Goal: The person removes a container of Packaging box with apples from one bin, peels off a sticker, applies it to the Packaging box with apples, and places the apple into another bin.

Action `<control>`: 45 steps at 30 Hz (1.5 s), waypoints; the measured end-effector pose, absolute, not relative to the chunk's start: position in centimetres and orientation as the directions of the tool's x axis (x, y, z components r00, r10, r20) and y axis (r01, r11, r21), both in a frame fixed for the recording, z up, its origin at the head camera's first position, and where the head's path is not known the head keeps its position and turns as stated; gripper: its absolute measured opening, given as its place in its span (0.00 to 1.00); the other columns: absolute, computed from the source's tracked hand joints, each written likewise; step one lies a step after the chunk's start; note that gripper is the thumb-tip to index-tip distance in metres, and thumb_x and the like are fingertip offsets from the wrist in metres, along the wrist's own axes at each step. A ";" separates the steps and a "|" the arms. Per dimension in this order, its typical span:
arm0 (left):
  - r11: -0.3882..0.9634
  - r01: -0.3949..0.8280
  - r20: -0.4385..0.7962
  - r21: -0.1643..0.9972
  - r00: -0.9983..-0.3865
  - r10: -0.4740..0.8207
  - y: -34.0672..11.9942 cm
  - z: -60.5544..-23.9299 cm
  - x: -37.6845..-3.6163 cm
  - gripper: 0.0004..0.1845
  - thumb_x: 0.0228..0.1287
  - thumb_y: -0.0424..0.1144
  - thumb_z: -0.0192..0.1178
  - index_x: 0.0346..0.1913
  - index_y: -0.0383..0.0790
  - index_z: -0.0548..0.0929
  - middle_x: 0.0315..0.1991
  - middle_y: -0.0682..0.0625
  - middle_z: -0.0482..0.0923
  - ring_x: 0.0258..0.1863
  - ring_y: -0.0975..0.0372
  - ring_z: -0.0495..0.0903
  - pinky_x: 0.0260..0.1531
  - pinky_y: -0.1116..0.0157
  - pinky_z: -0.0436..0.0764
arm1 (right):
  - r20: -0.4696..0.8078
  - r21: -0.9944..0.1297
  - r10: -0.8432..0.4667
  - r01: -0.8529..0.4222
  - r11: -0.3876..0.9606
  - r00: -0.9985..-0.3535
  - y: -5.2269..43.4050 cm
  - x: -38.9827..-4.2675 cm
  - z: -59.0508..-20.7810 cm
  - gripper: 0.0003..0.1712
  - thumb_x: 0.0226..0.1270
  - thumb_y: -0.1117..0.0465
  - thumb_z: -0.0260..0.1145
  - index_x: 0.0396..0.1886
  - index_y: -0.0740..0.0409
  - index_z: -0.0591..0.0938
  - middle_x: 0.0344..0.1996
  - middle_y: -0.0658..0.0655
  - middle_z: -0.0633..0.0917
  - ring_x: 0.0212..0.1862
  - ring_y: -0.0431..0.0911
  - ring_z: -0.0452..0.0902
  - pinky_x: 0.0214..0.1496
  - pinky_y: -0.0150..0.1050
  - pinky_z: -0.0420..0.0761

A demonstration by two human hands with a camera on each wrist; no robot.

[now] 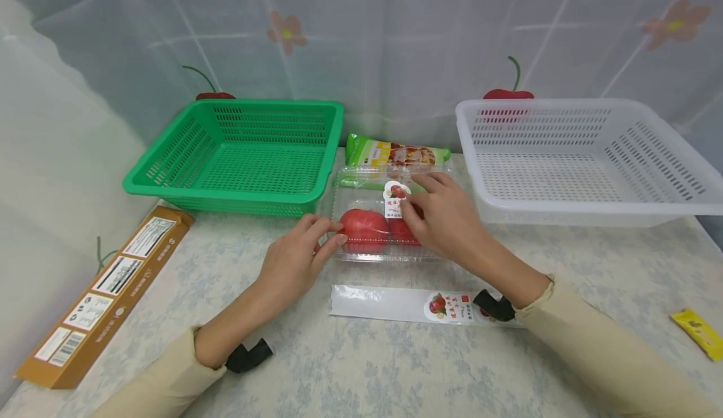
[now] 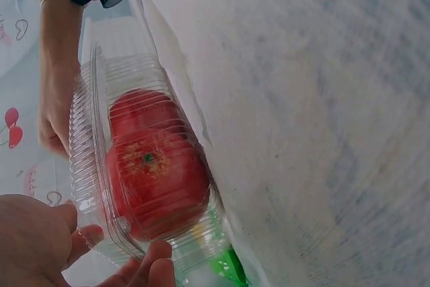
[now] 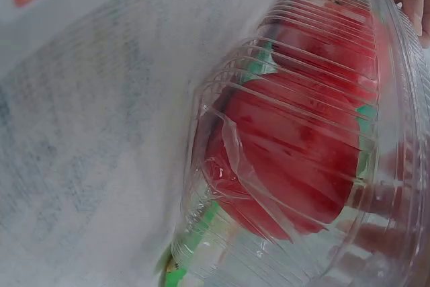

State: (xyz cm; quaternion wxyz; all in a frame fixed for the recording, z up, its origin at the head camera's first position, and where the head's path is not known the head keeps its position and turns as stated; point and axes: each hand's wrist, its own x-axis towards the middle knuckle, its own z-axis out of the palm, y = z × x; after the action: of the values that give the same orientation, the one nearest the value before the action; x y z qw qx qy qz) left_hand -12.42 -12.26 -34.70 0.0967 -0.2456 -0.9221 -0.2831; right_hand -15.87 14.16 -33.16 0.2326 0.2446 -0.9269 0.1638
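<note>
A clear plastic clamshell container (image 1: 361, 257) lies on the table with its lid down over two red apples (image 2: 158, 183). My left hand (image 1: 296, 251) grips its left end, fingertips and thumb around the corner, as the left wrist view also shows. A white sticker (image 1: 393, 208) with a red fruit picture and writing is on the lid. My right hand (image 1: 443, 217) rests over the lid's right part, its thumb pressing at the sticker's edge and its fingers spread beyond. A strip of the same stickers (image 1: 384, 304) lies in front, partly hidden by the right wrist.
Behind the container lies a green snack packet (image 1: 407, 154). A green basket (image 1: 237, 186) stands at the back left, a white basket (image 1: 570, 208) at the back right. At left lies a long brown box (image 1: 107, 292); at far right, a small yellow packet (image 1: 699, 333).
</note>
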 end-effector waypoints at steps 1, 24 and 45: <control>0.719 0.507 0.317 0.475 -0.861 0.397 -12.3 -34.7 -12.4 0.09 0.70 0.47 0.61 0.48 0.49 0.83 0.48 0.51 0.78 0.24 0.66 0.73 0.17 0.66 0.71 | 0.512 -0.188 -0.376 -0.527 0.829 -0.773 14.2 -15.8 -33.2 0.18 0.66 0.58 0.58 0.21 0.60 0.87 0.51 0.66 0.84 0.60 0.60 0.73 0.63 0.52 0.70; 0.711 0.494 0.301 0.501 -0.869 0.392 -12.3 -34.7 -12.6 0.10 0.70 0.47 0.61 0.47 0.48 0.83 0.47 0.49 0.78 0.24 0.67 0.72 0.17 0.65 0.71 | 0.181 -0.211 -0.422 -0.454 0.865 -0.888 14.4 -16.7 -32.5 0.27 0.74 0.50 0.48 0.68 0.50 0.76 0.75 0.66 0.57 0.75 0.63 0.44 0.72 0.62 0.49; 0.694 0.481 0.285 0.535 -0.876 0.388 -12.3 -34.6 -12.5 0.10 0.70 0.46 0.61 0.49 0.48 0.83 0.48 0.51 0.77 0.26 0.67 0.74 0.18 0.65 0.73 | 0.568 -0.249 -0.558 -0.773 0.583 -0.604 15.5 -15.9 -33.3 0.14 0.55 0.73 0.57 0.24 0.63 0.89 0.52 0.61 0.84 0.61 0.58 0.72 0.67 0.52 0.65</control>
State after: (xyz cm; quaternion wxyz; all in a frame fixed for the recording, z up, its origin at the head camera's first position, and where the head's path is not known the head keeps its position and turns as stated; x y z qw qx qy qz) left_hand -12.50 -12.30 -34.56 0.0752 -0.2370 -0.9174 -0.3108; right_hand -15.94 15.48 -33.28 0.2205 0.3862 -0.8619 0.2435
